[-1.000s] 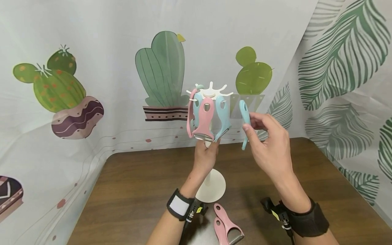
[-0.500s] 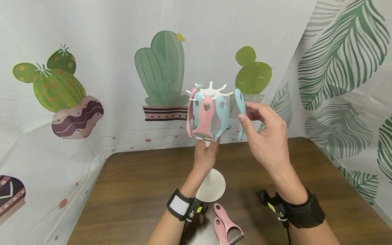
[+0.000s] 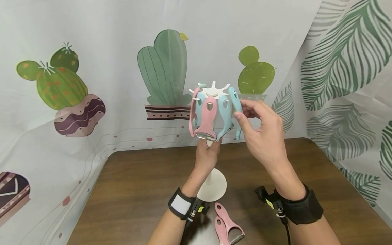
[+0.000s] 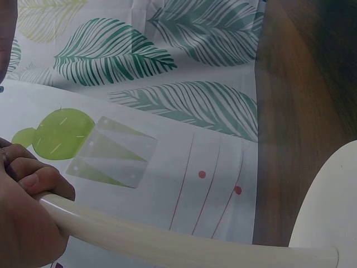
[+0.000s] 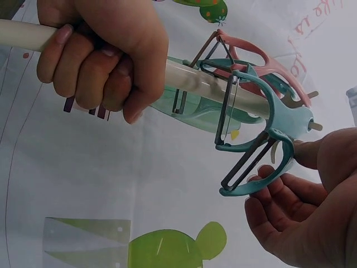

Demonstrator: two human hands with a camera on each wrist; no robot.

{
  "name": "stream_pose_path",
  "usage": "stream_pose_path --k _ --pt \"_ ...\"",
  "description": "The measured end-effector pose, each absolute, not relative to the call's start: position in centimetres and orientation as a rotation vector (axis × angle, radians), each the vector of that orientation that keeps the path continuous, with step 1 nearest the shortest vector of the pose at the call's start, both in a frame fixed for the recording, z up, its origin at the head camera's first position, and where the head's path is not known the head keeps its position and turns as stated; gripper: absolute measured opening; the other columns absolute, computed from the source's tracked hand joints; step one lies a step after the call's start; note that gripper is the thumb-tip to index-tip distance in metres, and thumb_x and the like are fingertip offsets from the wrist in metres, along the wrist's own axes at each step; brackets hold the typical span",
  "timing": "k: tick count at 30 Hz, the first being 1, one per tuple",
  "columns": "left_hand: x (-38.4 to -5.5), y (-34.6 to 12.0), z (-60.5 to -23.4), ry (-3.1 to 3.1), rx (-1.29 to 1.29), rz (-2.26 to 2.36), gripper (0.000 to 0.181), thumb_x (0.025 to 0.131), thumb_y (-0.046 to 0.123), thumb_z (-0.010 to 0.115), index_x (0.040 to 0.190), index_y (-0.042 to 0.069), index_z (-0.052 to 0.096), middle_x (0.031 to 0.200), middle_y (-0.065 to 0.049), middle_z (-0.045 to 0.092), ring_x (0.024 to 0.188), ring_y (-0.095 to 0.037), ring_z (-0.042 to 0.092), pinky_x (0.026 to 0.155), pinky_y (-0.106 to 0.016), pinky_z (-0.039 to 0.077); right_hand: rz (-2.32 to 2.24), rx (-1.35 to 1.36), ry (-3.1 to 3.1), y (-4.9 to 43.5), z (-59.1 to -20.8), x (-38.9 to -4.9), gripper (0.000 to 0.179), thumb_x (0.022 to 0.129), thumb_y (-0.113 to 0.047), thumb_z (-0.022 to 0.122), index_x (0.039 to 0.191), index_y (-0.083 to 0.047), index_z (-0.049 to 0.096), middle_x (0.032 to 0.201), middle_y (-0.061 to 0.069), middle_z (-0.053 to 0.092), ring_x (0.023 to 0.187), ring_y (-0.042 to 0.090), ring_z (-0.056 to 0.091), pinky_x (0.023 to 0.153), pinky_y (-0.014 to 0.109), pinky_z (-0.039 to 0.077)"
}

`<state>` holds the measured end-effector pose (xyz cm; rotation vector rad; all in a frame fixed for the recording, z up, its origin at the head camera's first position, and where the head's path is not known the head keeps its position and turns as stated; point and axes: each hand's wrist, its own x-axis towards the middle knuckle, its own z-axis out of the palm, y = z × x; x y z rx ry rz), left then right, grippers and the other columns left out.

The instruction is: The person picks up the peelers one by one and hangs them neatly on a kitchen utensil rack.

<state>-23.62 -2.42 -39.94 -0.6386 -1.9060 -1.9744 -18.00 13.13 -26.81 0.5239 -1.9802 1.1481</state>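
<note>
My left hand (image 3: 206, 158) grips the pole (image 4: 139, 229) of a white rotating utensil stand just below the hanging peelers. Around the spoked top (image 3: 212, 92) hang pink and light blue peelers, including a pink peeler (image 3: 206, 117) at the front and a blue peeler (image 3: 226, 110) beside it. My right hand (image 3: 266, 131) pinches another blue peeler (image 3: 234, 97) between thumb and fingers at the right side of the top. Its handle hole overlaps a hook tip in the head view. In the right wrist view the held peeler's blade end (image 5: 288, 152) points toward the pole, blade visible.
Two pink peelers (image 3: 225, 217) lie overlapping on the wooden table (image 3: 137, 190), in front of the stand's round base (image 3: 215, 190). A printed cloth (image 3: 107, 68) with cactus and leaf patterns hangs behind the table. Both wrists wear straps with cameras.
My right hand has moved left and up, bringing the blue peeler from beside the stand to a hook on its right side. The left hand keeps its hold on the pole.
</note>
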Motion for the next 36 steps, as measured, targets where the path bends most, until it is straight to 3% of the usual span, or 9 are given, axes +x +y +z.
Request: stream_pose_path --k 16,27,36 --pt "-23.6 -2.4 -39.9 -1.932 -0.619 -1.967 0.038 0.109 0.02 0.054 0.073 0.013 0.043 0.051 0.002 0.034 0.043 -0.014 0.028 0.042 -0.029 0.021 1.144 0.543 -2.012 12.8 -27.2 -18.2 0.027 0.098 -0.01 0.077 0.124 -0.004 0.075 0.108 0.006 0.074 0.099 0.016 0.068 0.093 0.027 0.052" --pt "-23.7 -2.4 -40.0 -1.903 -0.624 -1.984 0.035 0.11 0.019 0.054 0.076 0.013 0.046 0.052 0.0 0.036 0.043 -0.014 0.03 0.041 -0.028 0.023 1.113 0.54 -2.07 13.2 -27.9 -18.0 0.034 0.097 -0.01 0.078 0.13 -0.003 0.072 0.11 0.008 0.072 0.103 0.022 0.069 0.095 0.039 0.053" --pt "-23.6 -2.3 -40.0 -1.933 -0.599 -1.98 0.032 0.11 0.018 0.054 0.079 0.014 0.049 0.053 0.002 0.037 0.044 -0.011 0.03 0.041 -0.027 0.024 1.07 0.53 -2.106 13.8 -28.9 -17.6 0.044 0.092 -0.015 0.085 0.132 -0.005 0.071 0.111 0.007 0.073 0.107 0.024 0.07 0.097 0.043 0.052"
